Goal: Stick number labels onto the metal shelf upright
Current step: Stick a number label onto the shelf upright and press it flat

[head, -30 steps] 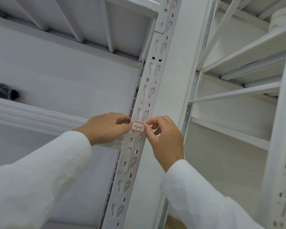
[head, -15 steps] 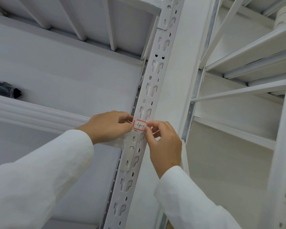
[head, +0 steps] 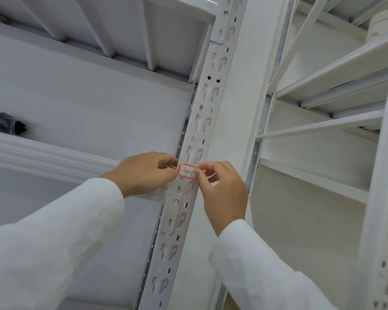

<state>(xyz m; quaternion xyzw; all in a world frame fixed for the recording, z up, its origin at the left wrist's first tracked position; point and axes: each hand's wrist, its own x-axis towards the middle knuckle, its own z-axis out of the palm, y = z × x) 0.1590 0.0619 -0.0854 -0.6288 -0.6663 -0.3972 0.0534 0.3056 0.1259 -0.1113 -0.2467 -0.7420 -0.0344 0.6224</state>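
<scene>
A small rectangular paper label (head: 187,171), red-bordered with handwritten "4-1", lies across a matte white metal upright (head: 195,139) punched with keyhole slots. The left hand (head: 143,173) pinches its left edge; the right hand (head: 222,193) pinches its right edge, both in white fabric sleeves.

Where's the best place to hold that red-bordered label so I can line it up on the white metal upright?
Pinch the two short ends of the red-bordered white paper label, left hand from the left, right hand from the right. It lies flat across the slotted white metal upright, so only its ends are free.
</scene>
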